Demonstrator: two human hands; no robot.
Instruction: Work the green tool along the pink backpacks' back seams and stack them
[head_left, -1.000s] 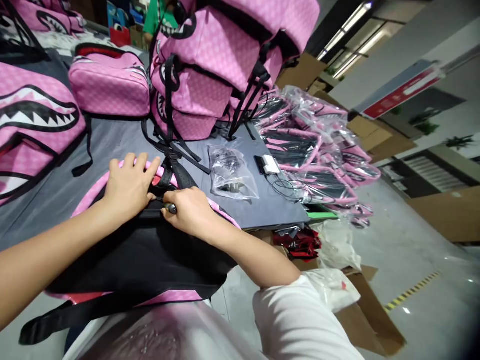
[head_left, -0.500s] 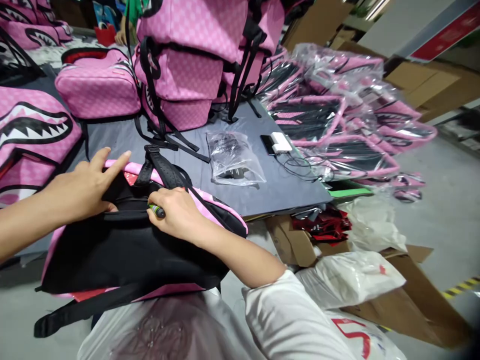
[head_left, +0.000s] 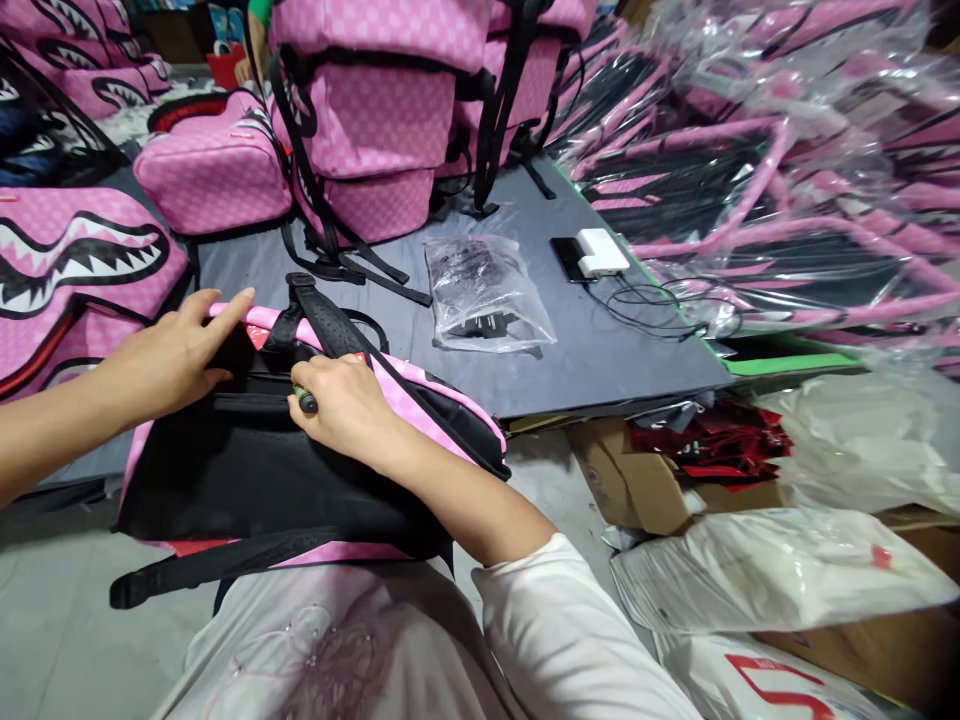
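Observation:
A pink and black backpack point(head_left: 277, 485) lies in front of me at the table edge, its black back panel facing up and its straps hanging loose. My left hand point(head_left: 176, 350) rests on its upper left part, thumb and fingers spread. My right hand point(head_left: 341, 400) is closed around a green-and-black pen-like tool point(head_left: 305, 399), whose dark rounded end sticks out toward me. That fist presses on the backpack near the strap's base point(head_left: 304, 290). The tool's other end is hidden by the hand and the bag.
Pink backpacks point(head_left: 382, 120) are stacked behind. A small pink bag point(head_left: 214, 180) and a shark-mouth backpack point(head_left: 75, 270) are on the left. A clear plastic bag point(head_left: 487, 295) and a white charger point(head_left: 600, 252) lie on the table. Plastic-wrapped backpacks point(head_left: 697, 190) fill the right, above cardboard point(head_left: 630, 480).
The view has shifted, and the table goods appear further right. My left thumb has come up from the panel's fold. My right hand still grips the tool, slightly higher in view.

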